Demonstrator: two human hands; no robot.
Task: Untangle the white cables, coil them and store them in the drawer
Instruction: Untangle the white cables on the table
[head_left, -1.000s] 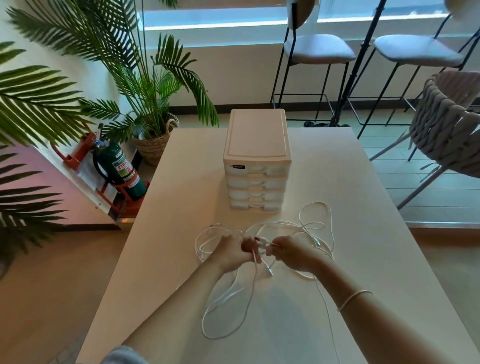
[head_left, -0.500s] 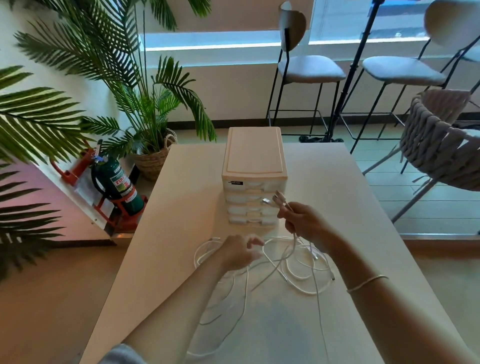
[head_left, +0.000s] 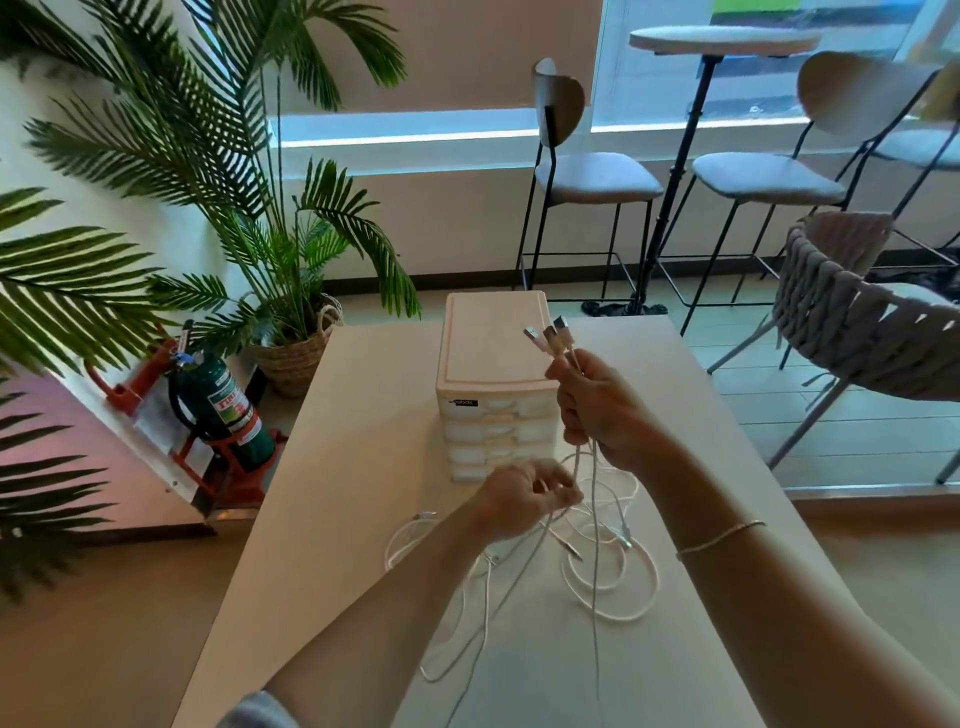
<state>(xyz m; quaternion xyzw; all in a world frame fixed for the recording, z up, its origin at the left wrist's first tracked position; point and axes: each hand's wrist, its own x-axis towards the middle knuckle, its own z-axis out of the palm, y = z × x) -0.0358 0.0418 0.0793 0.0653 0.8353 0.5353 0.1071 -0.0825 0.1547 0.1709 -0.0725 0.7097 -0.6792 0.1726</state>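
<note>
Raised since earlier, right hand (head_left: 597, 410) gripped three plug ends upright; cables (head_left: 613, 571) trailed down past left hand (head_left: 524, 499), pinching strands.

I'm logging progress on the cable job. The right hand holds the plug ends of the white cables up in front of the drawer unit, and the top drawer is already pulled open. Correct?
Not quite. In the head view, every drawer of the drawer unit is closed. The rest holds: the right hand grips the plug ends of the white cables raised before it.
</note>
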